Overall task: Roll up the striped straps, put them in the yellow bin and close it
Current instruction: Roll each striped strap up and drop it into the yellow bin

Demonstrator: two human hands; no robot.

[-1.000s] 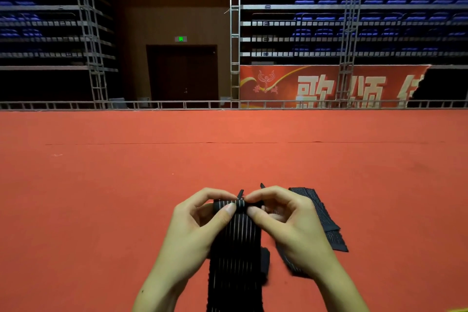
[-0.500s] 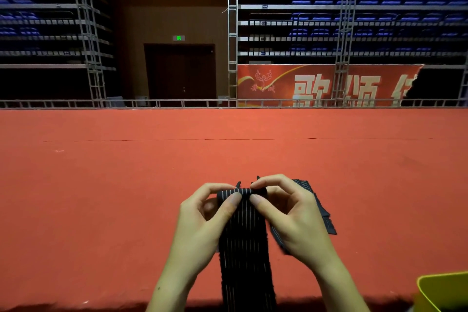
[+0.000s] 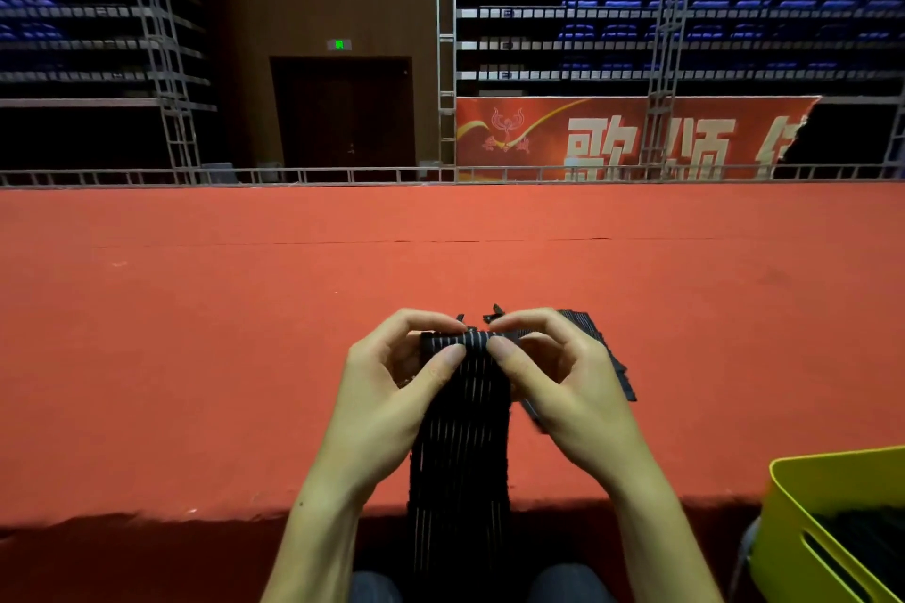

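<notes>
Both hands' (image 3: 387,387) (image 3: 563,382) fingers pinched on the striped strap's (image 3: 460,446) seemingly rolled far end, length toward the person.

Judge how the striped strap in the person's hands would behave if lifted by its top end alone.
Probably floppy: the striped strap hangs limp from the left hand and right hand, draping over the stage edge. Likely light, since fingertip pinches hold it. Its rolled top may unroll if the grip loosens.
</notes>
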